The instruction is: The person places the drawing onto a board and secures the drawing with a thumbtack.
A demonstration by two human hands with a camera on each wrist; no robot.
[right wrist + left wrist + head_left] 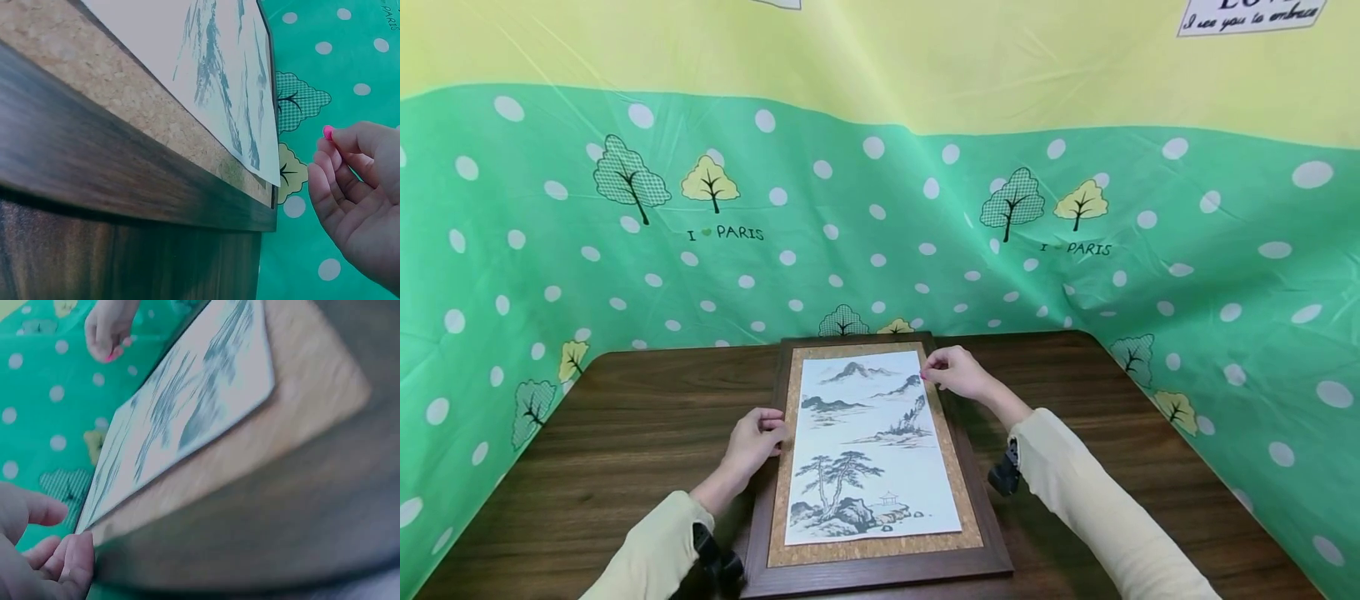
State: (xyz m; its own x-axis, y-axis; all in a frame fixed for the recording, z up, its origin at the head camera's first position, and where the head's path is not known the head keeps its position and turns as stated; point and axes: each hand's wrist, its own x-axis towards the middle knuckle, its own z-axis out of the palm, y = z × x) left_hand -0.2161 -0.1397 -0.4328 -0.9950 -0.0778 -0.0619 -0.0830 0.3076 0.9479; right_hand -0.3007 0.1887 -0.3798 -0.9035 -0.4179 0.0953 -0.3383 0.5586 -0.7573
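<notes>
A sheet of paper with an ink landscape print lies on a cork board inside a dark wooden frame. My right hand is over the sheet's upper right side, pinching a small pink push pin between thumb and fingertips. Only the pin's head shows. At the board's left side, my left hand rests its fingers against the frame, with the thumb apart from them and nothing held. The sheet's far right corner lifts slightly in the right wrist view.
The board stands on a dark wood-grain table. Behind and beside it hangs a green and yellow cloth with white dots and printed trees. Dark wrist cameras are strapped near both cream sleeves.
</notes>
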